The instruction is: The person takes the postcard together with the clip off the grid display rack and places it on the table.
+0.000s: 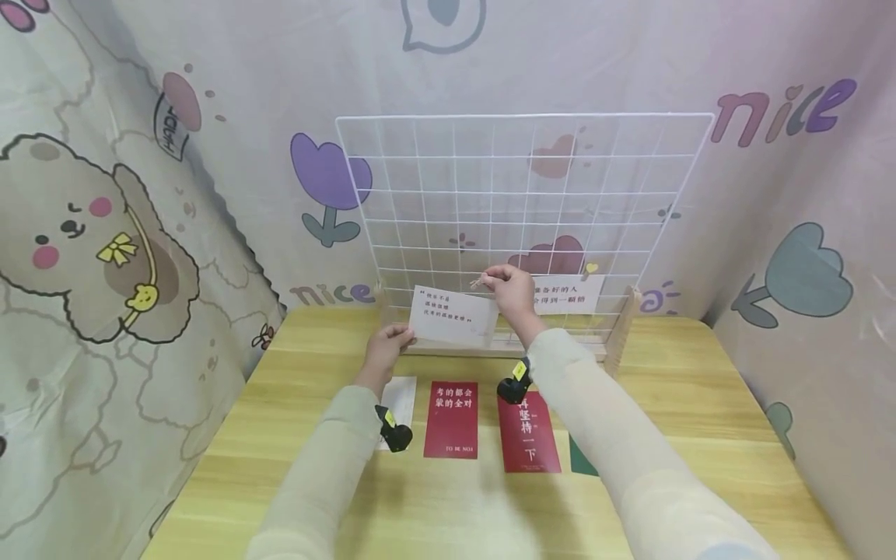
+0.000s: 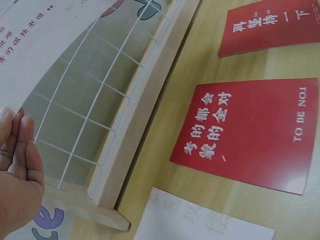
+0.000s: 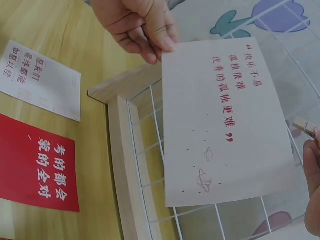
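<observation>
My left hand (image 1: 386, 354) pinches the lower left corner of a white card (image 1: 451, 315) printed with red lettering, holding it up in front of the white wire grid (image 1: 434, 175). In the right wrist view the card (image 3: 225, 125) also shows small planet drawings. My right hand (image 1: 513, 295) holds a small wooden clothespin (image 3: 304, 126) between thumb and fingers, close to the card's upper right corner. Behind that hand, a second white card (image 1: 570, 295) hangs on the grid, with a yellow heart clip (image 1: 591, 267) at its top edge.
The grid stands in a wooden base (image 2: 120, 135) at the table's back. In front lie a white card (image 3: 42, 80), two red cards (image 1: 451, 420) (image 1: 530, 435) and a green card (image 1: 582, 459), partly covered by my right sleeve. A patterned curtain (image 1: 266, 93) surrounds the table (image 1: 245, 467).
</observation>
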Tool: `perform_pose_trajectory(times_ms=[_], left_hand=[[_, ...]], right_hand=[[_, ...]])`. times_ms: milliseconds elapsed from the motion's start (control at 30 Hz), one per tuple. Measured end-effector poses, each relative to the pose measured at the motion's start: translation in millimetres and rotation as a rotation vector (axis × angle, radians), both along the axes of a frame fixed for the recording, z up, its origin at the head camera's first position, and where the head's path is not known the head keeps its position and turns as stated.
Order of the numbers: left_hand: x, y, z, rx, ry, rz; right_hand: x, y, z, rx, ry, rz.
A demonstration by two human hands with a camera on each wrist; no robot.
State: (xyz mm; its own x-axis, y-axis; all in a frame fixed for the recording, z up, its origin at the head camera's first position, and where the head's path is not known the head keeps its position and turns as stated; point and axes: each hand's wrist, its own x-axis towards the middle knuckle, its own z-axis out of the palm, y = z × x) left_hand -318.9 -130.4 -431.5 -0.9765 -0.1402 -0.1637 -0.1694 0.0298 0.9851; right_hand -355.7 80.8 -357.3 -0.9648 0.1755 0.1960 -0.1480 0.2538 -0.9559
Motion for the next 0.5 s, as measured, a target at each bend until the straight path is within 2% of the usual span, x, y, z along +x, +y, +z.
perform_pose_trajectory(times_ms=[200, 267, 500], left_hand=[[7.1, -0.6, -4.7, 0.017, -0.011, 0.008], [8.8, -0.8, -6.7, 0.014, -0.01, 0.015], [17.3, -3.1, -11.6, -0.041, -0.022, 0.028]], right_hand=[[6.3, 1.9, -2.0, -0.076, -0.011, 0.022], [8.9, 3.4, -2.1, -0.069, -0.015, 0.02], [17.6, 9.7, -2.8, -0.1, -0.011, 0.038]])
